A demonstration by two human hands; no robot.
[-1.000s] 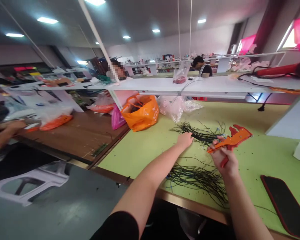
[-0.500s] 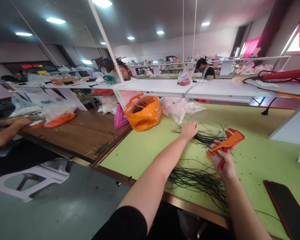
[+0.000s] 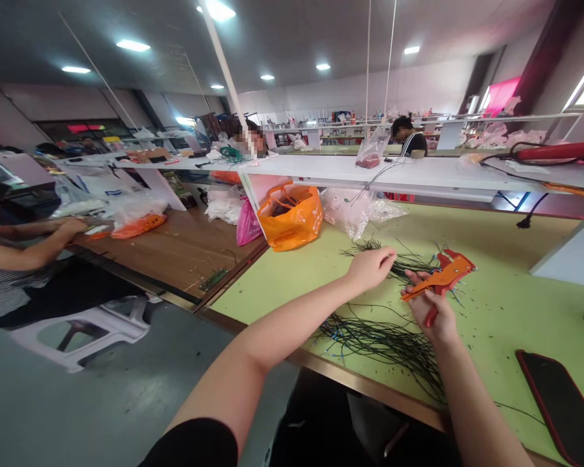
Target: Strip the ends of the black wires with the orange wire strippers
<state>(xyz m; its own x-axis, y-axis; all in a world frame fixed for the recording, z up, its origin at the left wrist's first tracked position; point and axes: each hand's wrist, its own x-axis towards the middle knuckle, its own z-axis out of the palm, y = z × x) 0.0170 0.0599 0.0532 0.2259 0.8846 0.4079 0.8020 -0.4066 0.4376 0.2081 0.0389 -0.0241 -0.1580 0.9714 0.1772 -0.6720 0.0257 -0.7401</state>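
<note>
My right hand (image 3: 435, 314) is wrapped around an orange and red wire stripper (image 3: 450, 272), its jaws pointing away to the upper right. My left hand (image 3: 372, 267) is closed in a pinch beside the far bundle of black wires (image 3: 413, 264); whatever sits between its fingertips is too small or hidden to make out. Closer to me, along the front edge of the green table, lies a second bundle of black wires (image 3: 384, 347) with small blue ends. Dark scraps are scattered around the stripper.
A phone (image 3: 559, 402) lies at the right. An orange bag (image 3: 292, 220) and clear plastic bags (image 3: 348, 211) stand under the white shelf (image 3: 311, 167). At the left, a co-worker's arms (image 3: 43, 243) rest at a brown table (image 3: 194, 243), near a white stool (image 3: 85, 334).
My left hand has come a little nearer and to the right, towards the stripper. My right hand keeps its hold on the stripper. The view has turned slightly left.
</note>
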